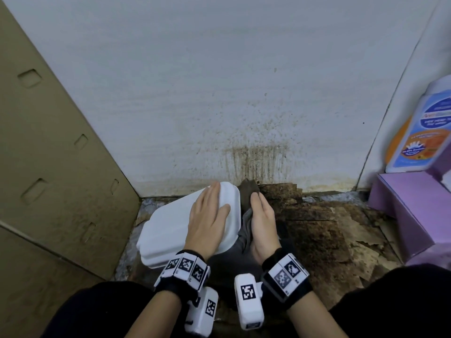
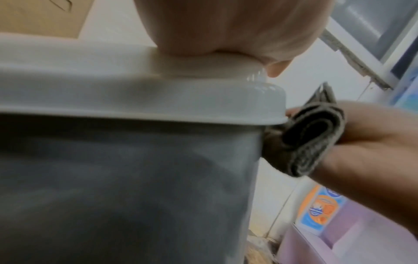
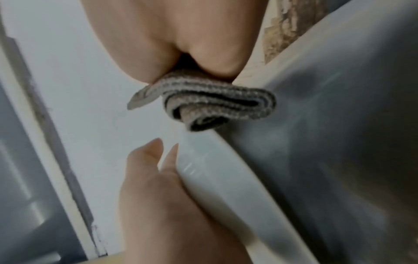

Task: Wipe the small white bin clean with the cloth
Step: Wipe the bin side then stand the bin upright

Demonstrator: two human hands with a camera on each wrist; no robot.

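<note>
We see soft, even light in the head view, with edges bent by the wide lens. Both wrist views are blurred; the bin [image 2: 126, 178] wall beside the held cloth [image 2: 309, 141] stays dim.

In front of me: a pale grey-white wall [image 1: 195, 81], speckled with brown spatter low down and streaked with dark drips [image 1: 256, 159] just above the floor. The floor [image 1: 329, 230] to my right is dark, stained and flaking. On my left, a tan cardboard panel [image 1: 48, 154] with rectangular punched slots leans against the wall. At far right, a lilac box [image 1: 410, 211] sits on the floor, with a blue-and-orange labelled bottle [image 1: 419, 132] above it. Light is dim and even.
</note>
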